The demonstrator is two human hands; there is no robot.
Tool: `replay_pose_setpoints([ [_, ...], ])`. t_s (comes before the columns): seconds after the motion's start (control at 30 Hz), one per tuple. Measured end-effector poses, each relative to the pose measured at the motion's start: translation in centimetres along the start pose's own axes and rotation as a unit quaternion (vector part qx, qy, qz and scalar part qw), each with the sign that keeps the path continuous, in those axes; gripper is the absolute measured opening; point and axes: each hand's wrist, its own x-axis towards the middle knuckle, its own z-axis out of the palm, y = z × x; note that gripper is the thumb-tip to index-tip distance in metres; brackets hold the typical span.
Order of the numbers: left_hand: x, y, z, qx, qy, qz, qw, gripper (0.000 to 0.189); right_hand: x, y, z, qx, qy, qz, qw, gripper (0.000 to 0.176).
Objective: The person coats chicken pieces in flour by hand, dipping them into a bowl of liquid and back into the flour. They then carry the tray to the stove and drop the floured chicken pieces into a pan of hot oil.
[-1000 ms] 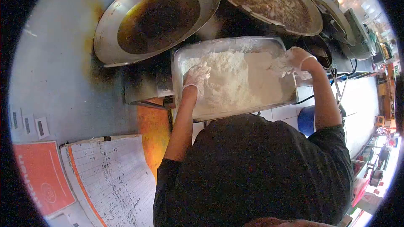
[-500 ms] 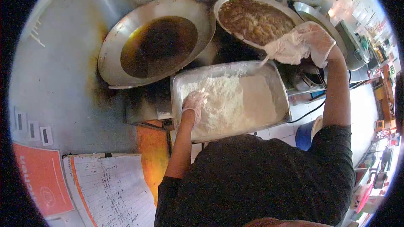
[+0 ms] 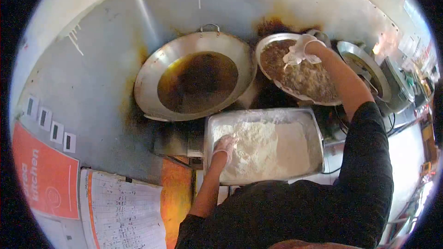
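My left hand (image 3: 224, 148), in a clear glove dusted with flour, rests at the left side of the flour (image 3: 251, 145) in a metal tray (image 3: 318, 150). Its fingers look stretched out on the flour, with tips partly buried. My gloved right hand (image 3: 306, 47) is above the frying wok (image 3: 272, 76), whose brown oil bubbles and foams. Its fingers point down, closed around a pale flour-coated piece of food (image 3: 292, 59); the kind is not clear. Within the tray, white lumpy flour lies left and smoother beige powder right.
A large wok (image 3: 147, 87) with still, dark oil stands at the left. Another metal pan (image 3: 350, 50) is at the far right. A stained metal wall (image 3: 106, 64) rises behind. A handwritten sheet (image 3: 124, 212) and an orange sign (image 3: 50, 175) are at the lower left.
My right hand has moved from the wok's right front rim to over its bubbling oil, with the pale piece. My left hand stays in the flour. The camera view has tilted upward.
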Motion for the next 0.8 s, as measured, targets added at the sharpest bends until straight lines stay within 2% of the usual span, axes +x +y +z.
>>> replay_pose_setpoints([
  [0.07, 0.4, -3.2, 0.5, -0.077, -0.001, -0.039, 0.996, 0.041, 3.1, 0.7, 1.4, -0.042, -0.032, 0.000, 0.999, 0.044],
  [0.1, -0.5, -0.4, -0.6, -0.018, -0.011, -0.019, 1.000, 0.039, 4.4, 1.2, 2.4, -0.070, -0.046, -0.002, 0.996, 0.044],
  [0.2, -1.7, 1.5, -0.7, 0.088, 0.017, 0.040, 0.995, 0.039, 7.2, 2.6, 4.3, -0.153, -0.075, -0.010, 0.985, 0.043],
  [0.23, -2.7, 2.4, -0.9, 0.084, 0.025, 0.046, 0.995, 0.036, 8.1, 3.0, 5.1, -0.174, -0.077, -0.007, 0.982, 0.043],
  [0.27, -2.4, 0.7, -0.3, 0.154, 0.077, 0.166, 0.971, 0.035, 9.0, 3.6, 5.9, -0.168, -0.065, 0.001, 0.984, 0.043],
  [0.3, -1.8, -2.1, 0.5, 0.221, 0.125, 0.280, 0.926, 0.034, 9.6, 4.0, 6.9, -0.150, -0.049, 0.010, 0.987, 0.043],
  [0.37, -3.0, -1.6, -0.1, 0.253, -0.005, 0.201, 0.946, 0.030, 11.8, 5.0, 8.8, -0.041, 0.010, 0.035, 0.998, 0.040],
  [0.5, -2.8, -2.5, 0.8, 0.211, -0.071, 0.115, 0.968, 0.031, 15.7, 7.3, 10.9, 0.173, 0.120, 0.101, 0.972, 0.035],
  [0.57, -2.8, 0.4, 0.4, 0.214, -0.128, 0.058, 0.967, 0.032, 16.9, 9.3, 9.8, 0.326, 0.099, 0.083, 0.937, 0.037],
  [0.63, -3.5, -0.4, 0.3, 0.259, -0.160, 0.147, 0.941, 0.033, 13.7, 9.5, 4.7, 0.336, 0.114, 0.025, 0.935, 0.039],
  [0.7, -3.8, -2.3, 0.5, 0.273, -0.178, 0.224, 0.918, 0.034, 3.9, 5.6, -2.7, 0.119, 0.272, -0.039, 0.954, 0.036],
  [0.77, -3.5, -4.7, 1.4, 0.257, -0.182, 0.289, 0.904, 0.035, 0.7, 6.6, -6.2, -0.081, 0.328, -0.111, 0.935, 0.028],
  [0.8, -3.7, -4.8, 1.3, 0.245, -0.206, 0.262, 0.910, 0.036, 2.3, 9.0, -7.9, -0.152, 0.292, -0.139, 0.934, 0.026],
])
